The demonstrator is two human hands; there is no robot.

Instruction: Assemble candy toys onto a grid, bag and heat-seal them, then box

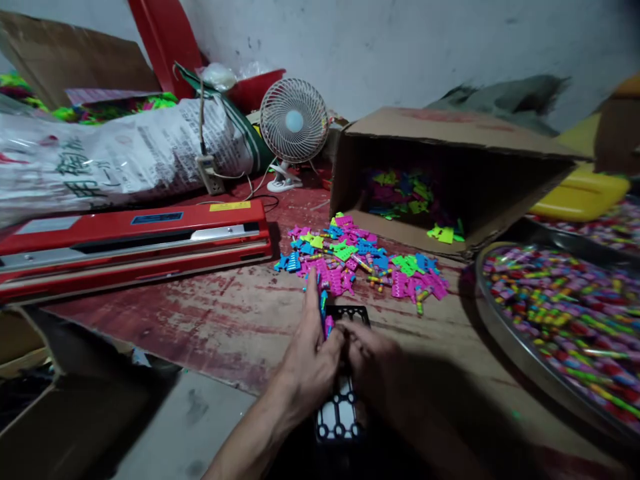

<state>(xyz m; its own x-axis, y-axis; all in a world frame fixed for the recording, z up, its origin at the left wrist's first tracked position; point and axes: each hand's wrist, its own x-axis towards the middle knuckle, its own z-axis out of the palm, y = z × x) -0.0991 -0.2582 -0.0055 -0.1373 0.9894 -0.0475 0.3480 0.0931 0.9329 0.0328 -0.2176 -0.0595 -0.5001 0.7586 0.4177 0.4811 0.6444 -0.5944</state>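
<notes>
My left hand [310, 357] and my right hand [373, 360] meet over a black openwork plastic tray [340, 413] lying on the worn wooden table [220, 320]. The left hand's fingers pinch small blue and pink plastic pieces [325, 313], with its forefinger stretched forward. My right hand's fingertips press at the same spot on the tray; what they grip is hidden. Just beyond the hands lies a heap of pink, blue and green plastic pieces [360, 263].
A red heat sealer [130, 247] lies at the left. Behind it are a printed sack [115, 157] and a small white fan [294, 127]. An open cardboard box [450, 173] lies on its side. A metal pan [505, 327] of coloured sticks sits at the right.
</notes>
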